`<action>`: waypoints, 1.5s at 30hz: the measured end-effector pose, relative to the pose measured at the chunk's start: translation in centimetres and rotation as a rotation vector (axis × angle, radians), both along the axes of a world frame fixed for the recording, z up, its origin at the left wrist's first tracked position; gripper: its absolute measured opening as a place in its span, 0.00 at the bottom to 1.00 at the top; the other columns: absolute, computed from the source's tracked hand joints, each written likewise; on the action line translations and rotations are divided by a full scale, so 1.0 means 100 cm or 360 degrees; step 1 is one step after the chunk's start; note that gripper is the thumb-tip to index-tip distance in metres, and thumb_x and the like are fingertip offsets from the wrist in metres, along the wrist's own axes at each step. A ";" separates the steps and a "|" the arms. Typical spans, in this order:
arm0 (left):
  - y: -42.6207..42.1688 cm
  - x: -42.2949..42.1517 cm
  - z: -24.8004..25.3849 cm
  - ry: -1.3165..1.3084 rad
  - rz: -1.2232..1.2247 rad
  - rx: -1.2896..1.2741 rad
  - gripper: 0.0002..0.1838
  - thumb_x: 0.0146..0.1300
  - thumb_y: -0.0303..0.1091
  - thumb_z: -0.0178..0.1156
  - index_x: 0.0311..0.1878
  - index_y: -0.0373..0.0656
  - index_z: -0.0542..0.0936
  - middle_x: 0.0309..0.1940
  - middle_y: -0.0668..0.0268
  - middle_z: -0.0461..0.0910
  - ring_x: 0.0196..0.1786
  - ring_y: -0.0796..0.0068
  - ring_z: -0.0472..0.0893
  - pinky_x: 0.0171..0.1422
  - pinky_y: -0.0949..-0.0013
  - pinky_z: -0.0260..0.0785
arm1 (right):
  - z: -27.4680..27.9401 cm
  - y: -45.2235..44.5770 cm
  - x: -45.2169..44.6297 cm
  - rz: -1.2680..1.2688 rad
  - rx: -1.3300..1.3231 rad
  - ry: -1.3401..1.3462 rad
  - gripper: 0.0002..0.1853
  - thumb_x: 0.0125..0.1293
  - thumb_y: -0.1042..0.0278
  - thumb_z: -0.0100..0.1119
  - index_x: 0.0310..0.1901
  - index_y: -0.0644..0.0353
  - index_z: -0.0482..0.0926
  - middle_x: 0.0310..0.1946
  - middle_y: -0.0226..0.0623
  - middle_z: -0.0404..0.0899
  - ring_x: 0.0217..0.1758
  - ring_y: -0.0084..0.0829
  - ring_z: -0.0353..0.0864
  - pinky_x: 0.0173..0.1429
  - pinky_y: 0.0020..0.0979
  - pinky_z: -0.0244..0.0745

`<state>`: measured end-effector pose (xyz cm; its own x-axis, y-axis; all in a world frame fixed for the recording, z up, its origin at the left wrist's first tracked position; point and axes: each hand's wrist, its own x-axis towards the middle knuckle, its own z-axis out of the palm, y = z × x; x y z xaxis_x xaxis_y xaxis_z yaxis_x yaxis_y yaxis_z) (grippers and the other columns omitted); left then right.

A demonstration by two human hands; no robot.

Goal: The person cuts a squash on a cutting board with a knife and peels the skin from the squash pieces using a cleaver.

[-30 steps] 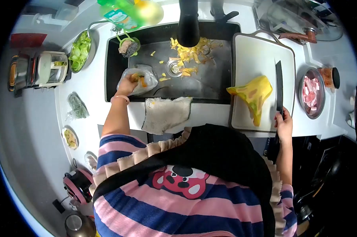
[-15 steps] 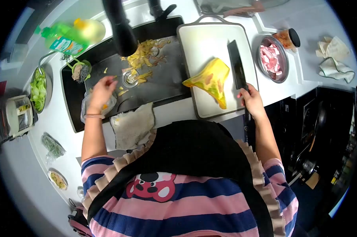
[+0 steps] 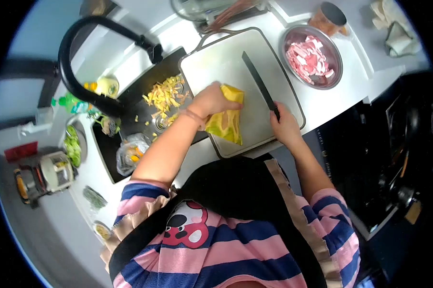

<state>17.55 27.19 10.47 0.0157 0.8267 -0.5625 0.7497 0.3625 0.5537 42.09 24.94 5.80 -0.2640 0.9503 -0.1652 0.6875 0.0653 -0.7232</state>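
My left hand [image 3: 212, 101] grips the upper part of a yellow-green peeled piece of produce [image 3: 226, 127] on the white cutting board [image 3: 216, 62]. In my right hand [image 3: 286, 126] is the handle of a knife, whose dark blade [image 3: 257, 79] lies along the right side of the board, pointing away from me and apart from the yellow piece. Part of the piece is hidden under my left hand.
Left of the board, the dark sink [image 3: 130, 108] holds yellow peelings [image 3: 163, 96] and a plastic bag [image 3: 131, 153]. The black faucet [image 3: 75, 79] arches over it. A metal bowl of sliced meat [image 3: 308, 57] and a jar [image 3: 327, 19] stand at the right.
My left hand has moved right from the plastic bag in the sink and taken hold of the yellow piece. My right hand still holds the knife. The view has shifted and turned.
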 end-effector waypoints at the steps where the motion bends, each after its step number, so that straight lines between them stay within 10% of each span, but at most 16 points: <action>1: 0.000 0.001 -0.005 -0.0086 0.0083 -0.0011 0.41 0.38 0.49 0.74 0.49 0.25 0.72 0.39 0.49 0.81 0.44 0.60 0.81 0.50 0.67 0.72 | -0.001 -0.002 0.001 -0.0001 -0.0078 0.0020 0.19 0.65 0.63 0.50 0.55 0.62 0.70 0.40 0.55 0.78 0.44 0.53 0.78 0.48 0.43 0.71; 6: -0.015 0.002 -0.017 -0.0324 0.0222 -0.0057 0.29 0.46 0.38 0.70 0.50 0.32 0.74 0.38 0.57 0.81 0.40 0.69 0.81 0.49 0.69 0.73 | -0.017 -0.002 0.012 -0.0053 -0.0120 0.0118 0.20 0.65 0.61 0.49 0.56 0.59 0.69 0.36 0.55 0.79 0.40 0.57 0.78 0.45 0.50 0.71; 25: -0.085 -0.001 0.033 -0.0708 0.0764 0.1102 0.42 0.43 0.26 0.73 0.60 0.35 0.57 0.49 0.58 0.72 0.52 0.69 0.75 0.58 0.67 0.70 | -0.003 0.008 0.012 0.0103 -0.0110 0.0074 0.17 0.65 0.63 0.50 0.51 0.64 0.73 0.36 0.55 0.78 0.40 0.55 0.77 0.45 0.45 0.71; 30: -0.105 -0.016 0.041 -0.0635 0.0873 0.1186 0.42 0.44 0.24 0.71 0.60 0.36 0.56 0.48 0.58 0.73 0.50 0.70 0.77 0.56 0.67 0.71 | 0.028 -0.001 -0.010 0.0458 0.0541 0.0232 0.20 0.59 0.67 0.54 0.55 0.54 0.74 0.35 0.41 0.80 0.34 0.42 0.80 0.38 0.40 0.74; 35: -0.138 -0.040 0.043 -0.0474 0.0881 0.1163 0.18 0.45 0.24 0.68 0.42 0.35 0.77 0.37 0.64 0.80 0.42 0.74 0.79 0.50 0.71 0.71 | 0.082 -0.012 -0.061 0.1020 0.1095 0.0205 0.24 0.55 0.69 0.54 0.57 0.54 0.74 0.22 0.31 0.69 0.23 0.32 0.73 0.29 0.35 0.69; 45: -0.210 -0.077 0.037 -0.0802 0.1475 0.1304 0.32 0.44 0.23 0.69 0.54 0.35 0.67 0.44 0.61 0.76 0.48 0.70 0.77 0.55 0.67 0.70 | 0.088 -0.039 -0.158 0.1423 0.0794 -0.0089 0.22 0.60 0.70 0.47 0.58 0.55 0.72 0.27 0.35 0.75 0.28 0.37 0.77 0.32 0.35 0.71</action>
